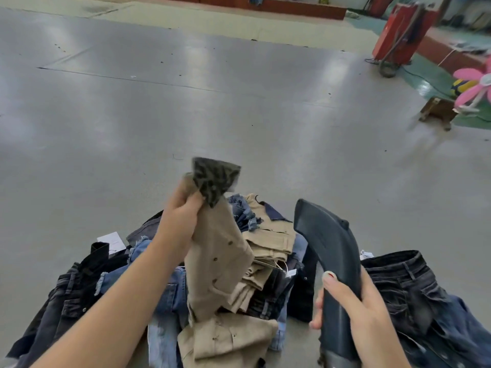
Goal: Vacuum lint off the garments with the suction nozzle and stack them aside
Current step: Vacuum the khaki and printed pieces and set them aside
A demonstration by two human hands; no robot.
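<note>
Garment, khaki, buttoned (218, 251): lifted clear of the denim pile (148, 282) by the left hand (180, 221) clenched on its top edge, apparently hung for cleaning, while the right hand (356, 301) wraps the suction nozzle (326, 243), poised just right of it.

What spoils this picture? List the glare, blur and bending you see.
Head view: broad pale glare patches lie on the grey floor; the wide lens bends the floor seams and far edge; the pink flower at the right edge is smeared, and the red machine is soft; the left hand, tan garment and nozzle in the right hand are fairly sharp.
</note>
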